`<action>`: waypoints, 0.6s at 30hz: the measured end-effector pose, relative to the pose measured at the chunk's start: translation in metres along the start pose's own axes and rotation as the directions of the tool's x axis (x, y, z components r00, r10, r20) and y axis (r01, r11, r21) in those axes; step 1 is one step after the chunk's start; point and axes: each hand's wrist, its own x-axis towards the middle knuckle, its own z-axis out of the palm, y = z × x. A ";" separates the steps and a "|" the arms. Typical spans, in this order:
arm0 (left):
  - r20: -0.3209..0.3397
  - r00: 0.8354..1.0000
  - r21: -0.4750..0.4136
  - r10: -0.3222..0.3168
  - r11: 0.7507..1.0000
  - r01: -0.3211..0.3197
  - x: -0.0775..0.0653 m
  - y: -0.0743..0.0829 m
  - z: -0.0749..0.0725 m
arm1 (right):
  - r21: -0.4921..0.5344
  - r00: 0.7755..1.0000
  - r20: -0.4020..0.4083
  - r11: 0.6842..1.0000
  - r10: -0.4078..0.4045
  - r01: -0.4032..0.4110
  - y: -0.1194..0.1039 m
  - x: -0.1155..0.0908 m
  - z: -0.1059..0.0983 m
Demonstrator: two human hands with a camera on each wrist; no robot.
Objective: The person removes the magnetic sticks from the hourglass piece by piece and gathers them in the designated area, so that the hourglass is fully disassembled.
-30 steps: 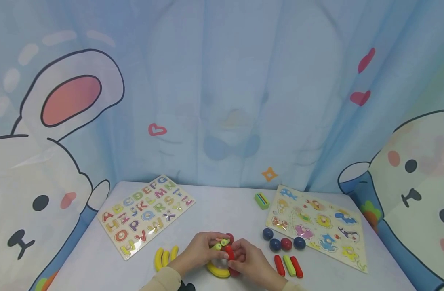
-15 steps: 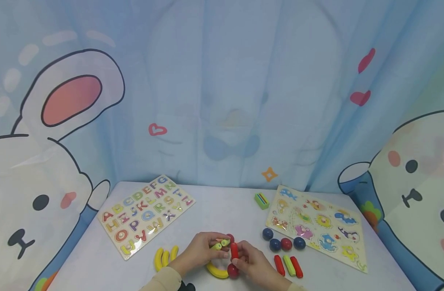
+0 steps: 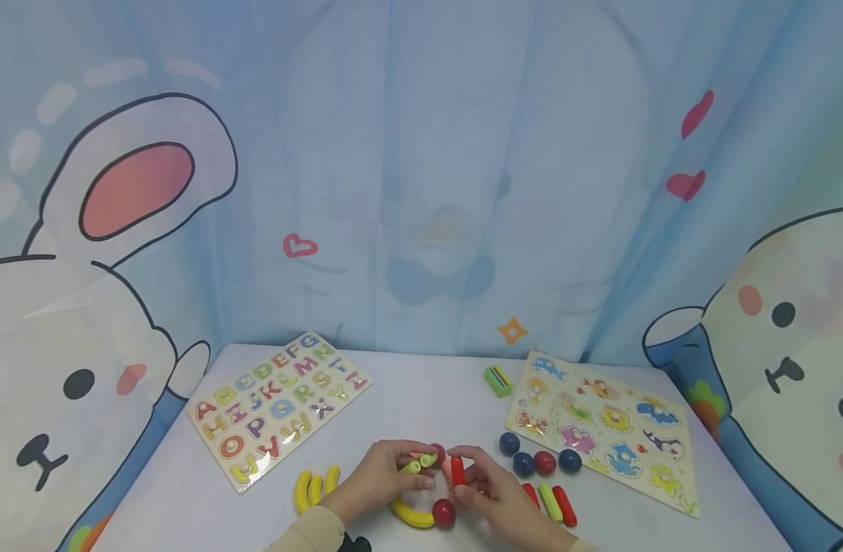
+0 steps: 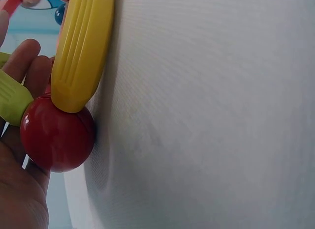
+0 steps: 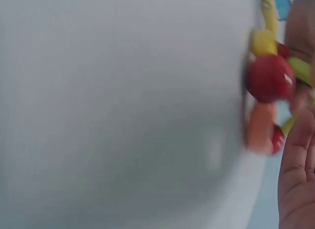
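Red stick [image 3: 458, 471] is located just beyond and slightly right of the near red ball [image 3: 444, 514], which serves as reference. Right hand [image 3: 500, 498], to the right of that ball, pinches the stick between thumb and bent fingers, the gap closed down to the stick's thickness. Left hand [image 3: 383, 475], left of and beyond the ball, has fingers and thumb curled around green sticks [image 3: 413, 467]; two ends protrude.

Yellow curved stick [image 3: 413, 514] touches the ball's left side; the left wrist view shows its other end meeting a second red ball [image 4: 57, 133]. Beyond the reference: far red ball [image 3: 439, 452] and a pinkish stick [image 3: 446, 471], partly hidden. Contact between the pinkish and red sticks: cannot tell.

Farther left of the reference: three yellow sticks [image 3: 315, 488]; beyond them, letter board [image 3: 278, 410]. To its right: two loose red sticks and a green one between [image 3: 550, 504]. Right and beyond: three blue balls with a loose red ball [image 3: 544, 463], then animal board [image 3: 604, 429] and green striped block [image 3: 498, 381].
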 end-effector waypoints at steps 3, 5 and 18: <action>-0.010 1.000 0.011 -0.020 1.000 0.020 -0.001 0.002 0.001 | -0.022 0.999 -0.048 1.000 -0.014 0.013 -0.002 -0.011 -0.016; -0.013 1.000 0.008 -0.029 1.000 0.029 -0.001 0.003 0.002 | -0.030 0.996 -0.094 1.000 -0.006 0.003 -0.001 -0.020 -0.031; -0.055 0.998 0.043 -0.025 0.999 0.027 -0.002 0.003 0.003 | -0.270 0.891 -0.349 0.880 0.290 -0.392 0.066 -0.071 -0.124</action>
